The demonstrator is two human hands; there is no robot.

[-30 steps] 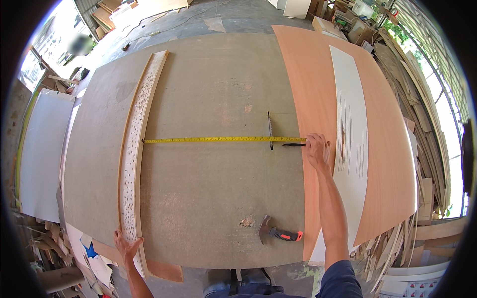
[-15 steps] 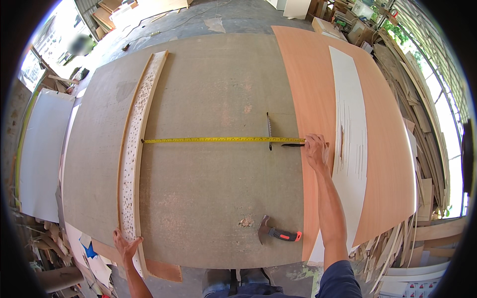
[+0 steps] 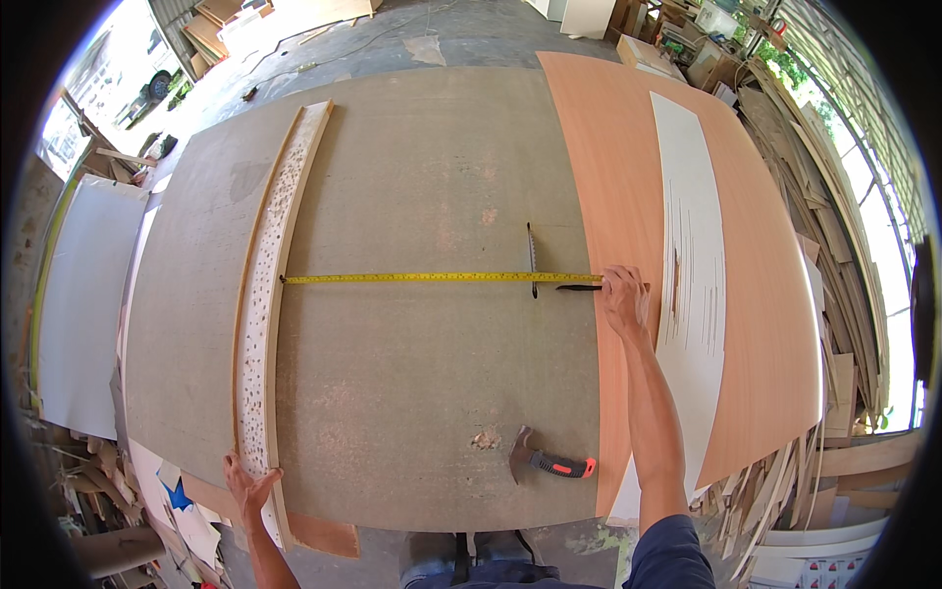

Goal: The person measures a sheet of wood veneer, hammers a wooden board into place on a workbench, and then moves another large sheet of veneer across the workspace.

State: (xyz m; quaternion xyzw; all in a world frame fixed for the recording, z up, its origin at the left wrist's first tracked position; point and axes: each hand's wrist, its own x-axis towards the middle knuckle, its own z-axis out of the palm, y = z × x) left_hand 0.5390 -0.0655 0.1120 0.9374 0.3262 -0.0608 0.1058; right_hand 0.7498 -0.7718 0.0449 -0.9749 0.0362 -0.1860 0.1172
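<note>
Across the big grey-brown board stretches a yellow tape measure, its hooked end at the right edge of a long speckled wooden plank. My right hand closes round the tape's other end, beside the edge of an orange-brown sheet; the tape's case is hidden by the fingers. A slim black tool juts out left of that hand; I cannot tell its kind. My left hand grips the plank near its close end, thumb on the right side and fingers on the left.
A claw hammer with a black and red handle lies near the front edge. A thin dark-edged tool lies by the tape. On the orange-brown sheet rests a white strip. Scrap wood is piled at the right.
</note>
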